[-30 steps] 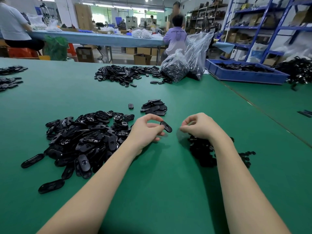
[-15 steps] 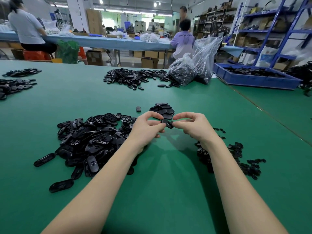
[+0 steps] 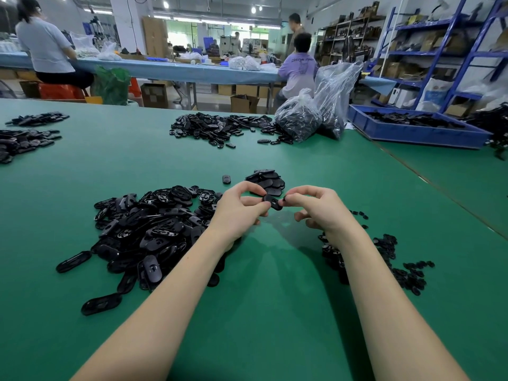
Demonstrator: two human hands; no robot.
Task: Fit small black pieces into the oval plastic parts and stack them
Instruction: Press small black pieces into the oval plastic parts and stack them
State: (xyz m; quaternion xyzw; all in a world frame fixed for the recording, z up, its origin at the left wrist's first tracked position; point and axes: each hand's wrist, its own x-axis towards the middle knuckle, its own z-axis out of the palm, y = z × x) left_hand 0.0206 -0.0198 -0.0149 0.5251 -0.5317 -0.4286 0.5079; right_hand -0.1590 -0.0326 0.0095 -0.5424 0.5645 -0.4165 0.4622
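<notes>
above the green table [image 3: 275, 312], the left hand [image 3: 236, 210] pinched an oval part [image 3: 272, 201] steady while the right hand [image 3: 319, 210] apparently pinched a small piece [image 3: 284, 198] at its edge for fitting.

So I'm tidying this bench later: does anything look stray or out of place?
One oval part lies alone on the green table, apart from the big pile and the neat stack. Nothing looks damaged.

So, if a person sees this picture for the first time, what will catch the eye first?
Probably the two hands at the centre: the left hand and right hand pinch one oval part between them. Next, the big heap of black oval parts on the green table, left of the arms.
</notes>
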